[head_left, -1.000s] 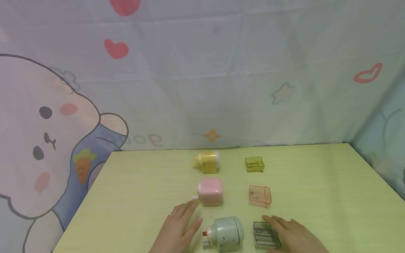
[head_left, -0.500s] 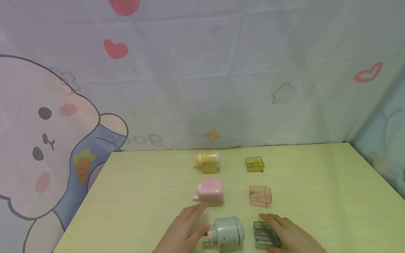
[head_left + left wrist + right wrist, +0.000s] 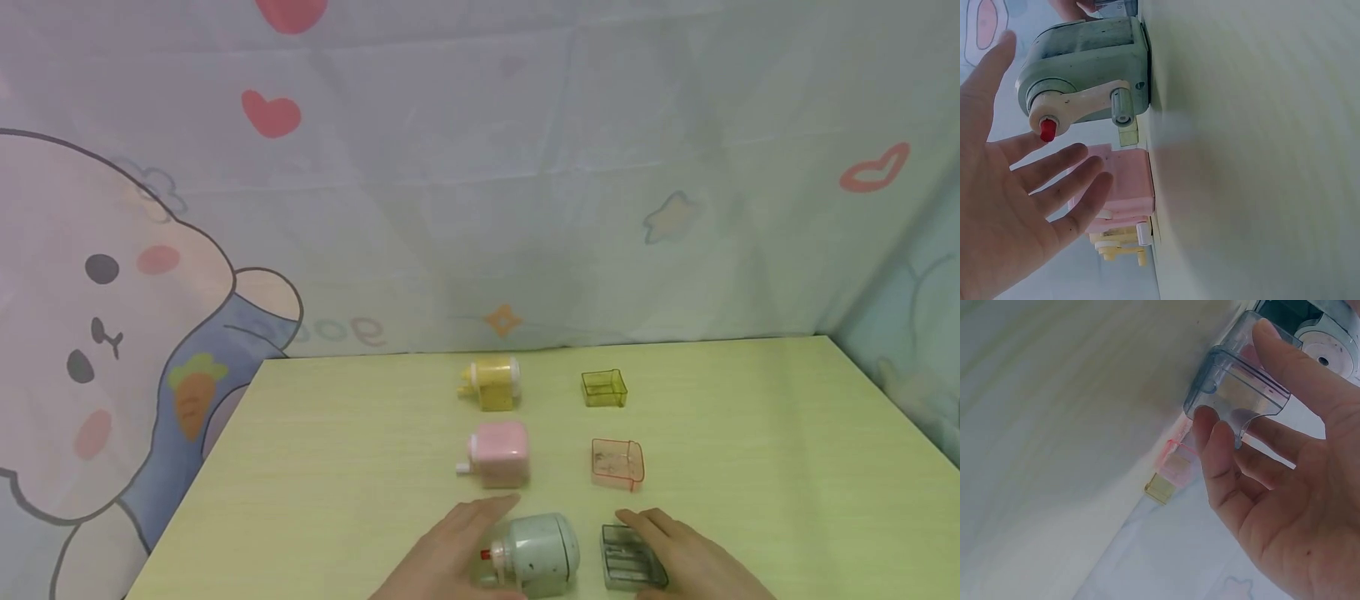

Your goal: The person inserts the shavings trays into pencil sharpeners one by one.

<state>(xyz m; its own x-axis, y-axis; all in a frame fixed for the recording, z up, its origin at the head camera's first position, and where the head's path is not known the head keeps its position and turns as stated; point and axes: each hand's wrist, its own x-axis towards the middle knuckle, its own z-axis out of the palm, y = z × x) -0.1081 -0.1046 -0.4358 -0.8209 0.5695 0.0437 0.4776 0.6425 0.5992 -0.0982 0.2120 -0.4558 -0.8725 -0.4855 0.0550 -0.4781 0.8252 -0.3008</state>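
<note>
A pale green hand-crank pencil sharpener (image 3: 538,550) stands at the table's front. My left hand (image 3: 446,554) reaches around its crank side, fingers spread and holding nothing; in the left wrist view the crank handle (image 3: 1121,107) and a red tip (image 3: 1047,130) show beside the fingers. To the right lies a clear grey shavings drawer (image 3: 626,571). My right hand (image 3: 693,558) pinches this drawer, the thumb at its near end and fingers at its far end. In the right wrist view the drawer (image 3: 1229,378) sits between thumb and curled fingers, with the green sharpener's open side beyond.
Behind stand a pink sharpener (image 3: 501,454) and a yellow one (image 3: 495,385), cranks facing left. Right of them lie a clear pink drawer (image 3: 617,464) and a clear yellow drawer (image 3: 603,390). A printed cloth (image 3: 525,208) hangs behind the table (image 3: 337,433).
My left hand has moved right, toward the green sharpener, and now overlaps its crank in the head view. The right hand stays at the grey drawer with only a slight shift.
</note>
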